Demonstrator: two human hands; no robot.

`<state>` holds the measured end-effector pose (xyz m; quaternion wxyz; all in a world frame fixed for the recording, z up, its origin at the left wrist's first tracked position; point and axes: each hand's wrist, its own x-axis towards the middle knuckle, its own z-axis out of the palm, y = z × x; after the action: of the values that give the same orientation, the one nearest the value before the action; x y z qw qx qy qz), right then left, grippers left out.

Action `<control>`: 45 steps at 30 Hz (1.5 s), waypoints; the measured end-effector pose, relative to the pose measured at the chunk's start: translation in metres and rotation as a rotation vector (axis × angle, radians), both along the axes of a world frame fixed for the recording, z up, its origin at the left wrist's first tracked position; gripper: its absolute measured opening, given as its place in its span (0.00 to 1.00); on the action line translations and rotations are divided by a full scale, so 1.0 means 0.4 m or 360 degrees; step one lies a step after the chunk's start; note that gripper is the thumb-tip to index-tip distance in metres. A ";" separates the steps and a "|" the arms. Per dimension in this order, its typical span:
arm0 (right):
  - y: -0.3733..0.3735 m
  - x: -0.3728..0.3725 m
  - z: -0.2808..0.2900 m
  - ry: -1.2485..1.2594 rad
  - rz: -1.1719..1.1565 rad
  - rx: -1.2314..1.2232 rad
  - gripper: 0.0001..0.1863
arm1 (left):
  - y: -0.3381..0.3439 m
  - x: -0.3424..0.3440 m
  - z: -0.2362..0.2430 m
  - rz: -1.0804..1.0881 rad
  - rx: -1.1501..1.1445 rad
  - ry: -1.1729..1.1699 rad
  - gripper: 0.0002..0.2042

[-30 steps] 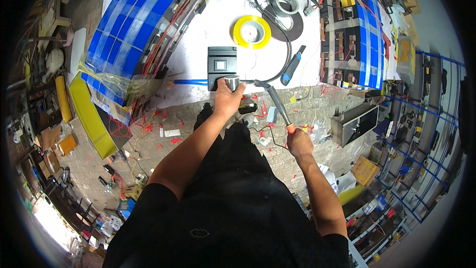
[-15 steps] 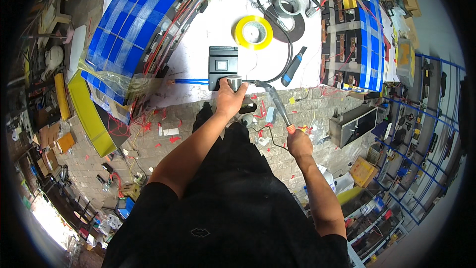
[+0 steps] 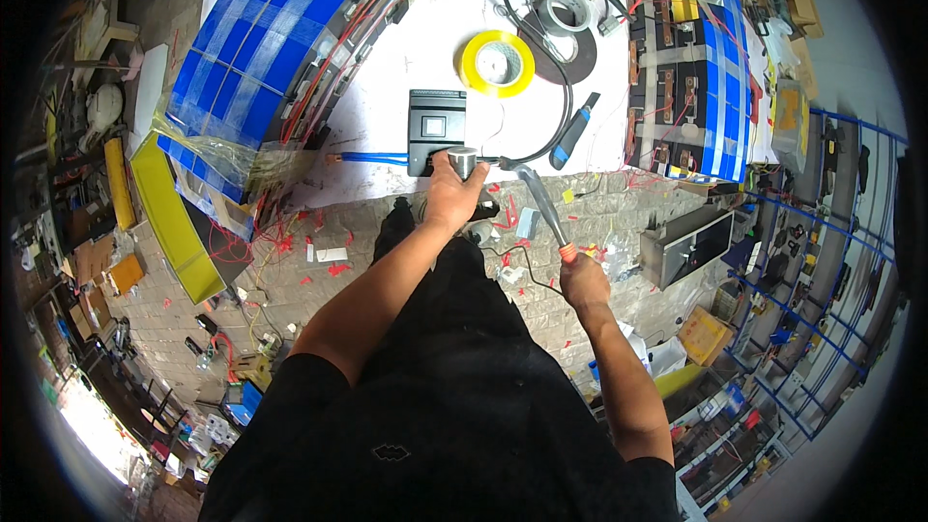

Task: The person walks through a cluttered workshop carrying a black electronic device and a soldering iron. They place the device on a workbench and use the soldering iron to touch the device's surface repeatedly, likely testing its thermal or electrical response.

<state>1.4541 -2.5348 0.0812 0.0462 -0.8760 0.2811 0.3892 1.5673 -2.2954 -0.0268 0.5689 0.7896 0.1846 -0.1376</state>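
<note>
My left hand (image 3: 455,195) is closed round a short silvery metal cylinder (image 3: 463,163), standing upright at the table's near edge. Beside it lies a black boxy device (image 3: 436,126) with a small light square screen. My right hand (image 3: 586,280) grips a large soldering iron (image 3: 547,201) with an orange collar. The iron slants up and left over the table edge, its tip close to the cylinder and to the end of a thick black cable (image 3: 564,116). Whether tip and cable touch cannot be made out. A thin cord trails from the right hand.
Taped blue battery packs stand left (image 3: 232,58) and right (image 3: 727,87) on the white-covered table (image 3: 372,150). A yellow tape roll (image 3: 497,64), a grey tape roll (image 3: 568,12) and a blue-and-black utility knife (image 3: 572,135) lie between them. Red scraps litter the brick floor (image 3: 387,275).
The view has shifted slightly. The left hand and cylinder sit marginally further right in the picture; both hands keep their holds.
</note>
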 end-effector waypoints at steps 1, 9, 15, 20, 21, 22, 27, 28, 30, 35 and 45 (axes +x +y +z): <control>-0.001 -0.001 -0.002 -0.0005 -0.0007 -0.0002 0.19 | -0.003 0.001 0.001 -0.0015 0.0017 0.0032 0.32; 0.010 0.012 0.011 0.0042 -0.0048 -0.0020 0.19 | -0.015 0.003 -0.001 -0.0017 0.0003 0.0099 0.32; 0.005 0.005 0.002 0.0029 -0.0010 -0.0022 0.20 | -0.014 0.014 0.032 -0.0074 0.0102 0.0102 0.31; 0.003 0.003 0.000 0.0028 -0.0008 -0.0035 0.20 | -0.017 0.014 0.044 -0.0076 0.0115 0.0119 0.31; 0.003 0.002 -0.001 0.0025 -0.0011 -0.0037 0.19 | -0.018 0.014 0.046 -0.0077 0.0118 0.0116 0.31; 0.003 0.002 -0.001 0.0022 -0.0015 -0.0039 0.19 | -0.020 0.014 0.048 -0.0079 0.0120 0.0112 0.31; 0.011 0.009 0.011 0.0020 -0.0028 -0.0030 0.19 | -0.021 0.016 0.043 -0.0084 0.0112 0.0126 0.31; 0.012 0.010 0.011 0.0021 -0.0030 -0.0036 0.19 | -0.022 0.015 0.046 -0.0089 0.0121 0.0131 0.31; 0.010 0.009 0.009 0.0020 -0.0034 -0.0033 0.19 | -0.022 0.017 0.053 -0.0093 0.0112 0.0135 0.31; 0.010 0.010 0.011 0.0021 -0.0024 -0.0035 0.19 | -0.023 0.020 0.068 -0.0104 0.0092 0.0190 0.31; 0.007 0.005 0.010 0.0017 -0.0006 -0.0020 0.19 | -0.032 0.013 0.037 -0.0066 0.0068 0.0107 0.31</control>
<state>1.4561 -2.5320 0.0852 0.0400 -0.8737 0.2853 0.3920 1.5724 -2.3080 -0.0118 0.5424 0.8001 0.1901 -0.1719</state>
